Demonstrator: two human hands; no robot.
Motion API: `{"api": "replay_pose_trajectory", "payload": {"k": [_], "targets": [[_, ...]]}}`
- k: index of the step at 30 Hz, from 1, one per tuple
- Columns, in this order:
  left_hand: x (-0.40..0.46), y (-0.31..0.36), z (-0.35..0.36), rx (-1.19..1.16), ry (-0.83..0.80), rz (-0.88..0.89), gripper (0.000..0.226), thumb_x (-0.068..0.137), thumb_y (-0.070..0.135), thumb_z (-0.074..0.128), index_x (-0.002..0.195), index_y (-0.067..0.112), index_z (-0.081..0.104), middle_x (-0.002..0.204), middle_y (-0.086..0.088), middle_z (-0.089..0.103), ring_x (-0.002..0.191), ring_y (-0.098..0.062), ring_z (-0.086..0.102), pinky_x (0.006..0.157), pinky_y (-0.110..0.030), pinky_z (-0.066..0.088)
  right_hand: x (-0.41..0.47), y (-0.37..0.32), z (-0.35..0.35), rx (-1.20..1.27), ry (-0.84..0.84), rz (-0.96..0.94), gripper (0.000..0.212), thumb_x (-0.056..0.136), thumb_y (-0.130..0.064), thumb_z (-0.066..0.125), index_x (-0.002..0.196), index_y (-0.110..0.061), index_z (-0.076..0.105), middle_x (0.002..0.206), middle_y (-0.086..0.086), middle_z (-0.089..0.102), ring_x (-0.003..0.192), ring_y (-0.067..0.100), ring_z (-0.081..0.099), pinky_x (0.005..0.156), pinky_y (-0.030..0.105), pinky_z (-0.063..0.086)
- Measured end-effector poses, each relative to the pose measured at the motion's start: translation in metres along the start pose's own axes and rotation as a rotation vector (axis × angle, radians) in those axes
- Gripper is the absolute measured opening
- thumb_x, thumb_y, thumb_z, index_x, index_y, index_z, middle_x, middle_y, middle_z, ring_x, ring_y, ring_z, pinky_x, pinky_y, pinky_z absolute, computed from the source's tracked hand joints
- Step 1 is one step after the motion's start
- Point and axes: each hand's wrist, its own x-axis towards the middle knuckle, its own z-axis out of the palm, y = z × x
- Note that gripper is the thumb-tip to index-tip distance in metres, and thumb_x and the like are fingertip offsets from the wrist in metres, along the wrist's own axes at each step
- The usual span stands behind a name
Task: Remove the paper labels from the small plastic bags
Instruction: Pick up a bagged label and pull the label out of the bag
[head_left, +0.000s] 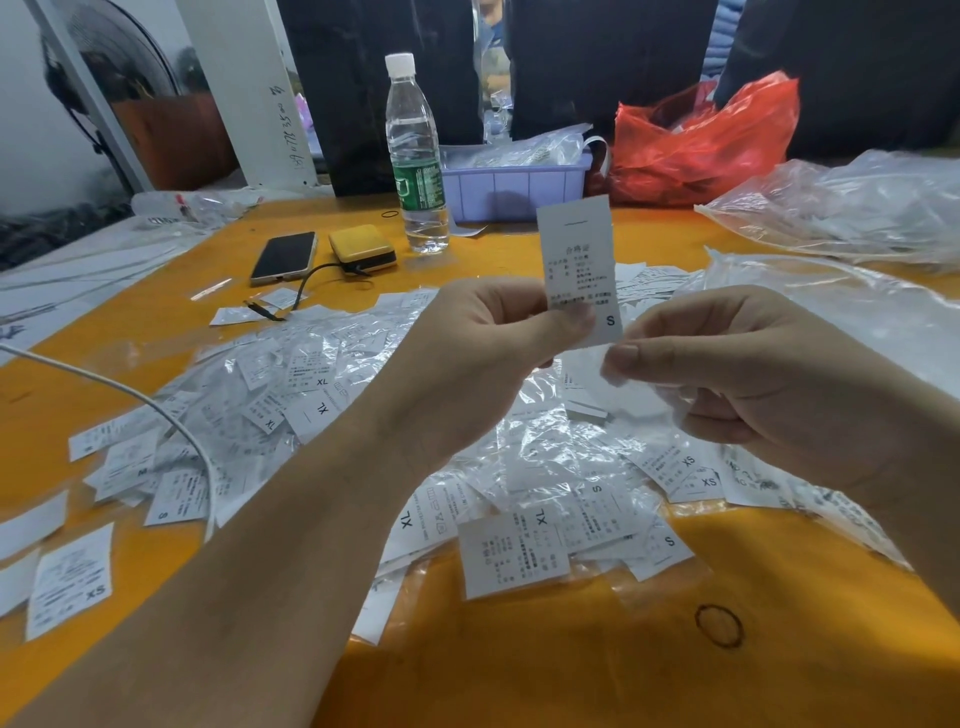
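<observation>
A heap of bagged labels (322, 384) is spread across the orange counter (519, 670), kept close under both hands so the next piece can be reached without stretching. Above the heap, a paper label (577, 260) marked S is held upright by the left hand (488, 343), its lower edge pinched between the thumb and the curled fingers (576, 317); most of the slip stands clear above the grip, apparently so that it can be drawn free. Just to the right and slightly lower, a small plastic bag (613, 395) is gripped at its mouth by the right hand (727, 379), thumb pressed down against the forefinger, the clear film trailing below the fingers. The label's bottom corner sits just beside the right thumb, and whether it has fully left the bag cannot be told. Behind, a water bottle (415, 156), a lilac tray (519, 187) and a red bag (706, 140) are lined up at the counter's far edge, out of the working area.
</observation>
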Motion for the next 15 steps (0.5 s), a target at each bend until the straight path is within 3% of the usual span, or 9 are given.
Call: {"api": "replay_pose_trajectory", "payload": {"k": [5, 8, 13, 15], "targets": [[-0.0009, -0.0013, 0.0053, -0.026, -0.039, -0.015, 0.018, 0.096, 0.016, 0.059, 0.107, 0.011, 0.072, 0.049, 0.024, 0.056, 0.05, 0.013, 0.054, 0.05, 0.001, 0.036, 0.0007, 0.001, 0.0033, -0.039, 0.044, -0.026, 0.022, 0.062, -0.031, 0.076, 0.068, -0.011, 0.072, 0.049, 0.006, 0.026, 0.041, 0.013, 0.016, 0.039, 0.02, 0.017], [-0.0007, -0.0014, 0.0049, -0.027, -0.029, -0.02, 0.019, 0.096, 0.018, 0.06, 0.108, 0.011, 0.073, 0.05, 0.025, 0.056, 0.05, 0.013, 0.053, 0.05, 0.001, 0.035, 0.0016, 0.0021, 0.0046, -0.056, 0.068, -0.046, 0.022, 0.063, -0.031, 0.075, 0.068, -0.01, 0.072, 0.044, 0.0, 0.031, 0.038, 0.01, 0.018, 0.037, 0.019, 0.019], [0.0006, -0.0001, 0.0002, -0.065, -0.012, -0.032, 0.027, 0.092, 0.023, 0.063, 0.106, 0.001, 0.07, 0.051, 0.023, 0.057, 0.048, 0.009, 0.054, 0.048, -0.002, 0.036, 0.0022, 0.0036, 0.004, -0.049, 0.065, -0.04, 0.02, 0.064, -0.029, 0.075, 0.067, -0.01, 0.071, 0.047, 0.003, 0.025, 0.04, 0.012, 0.016, 0.039, 0.02, 0.017], [0.0003, 0.0005, 0.0001, -0.06, -0.023, -0.016, 0.021, 0.091, 0.018, 0.065, 0.106, 0.004, 0.071, 0.055, 0.022, 0.06, 0.049, 0.008, 0.055, 0.049, -0.002, 0.037, 0.0016, 0.0037, 0.0046, -0.042, 0.03, -0.035, 0.02, 0.064, -0.03, 0.075, 0.067, -0.011, 0.071, 0.046, 0.002, 0.025, 0.041, 0.013, 0.015, 0.039, 0.019, 0.017]]}}
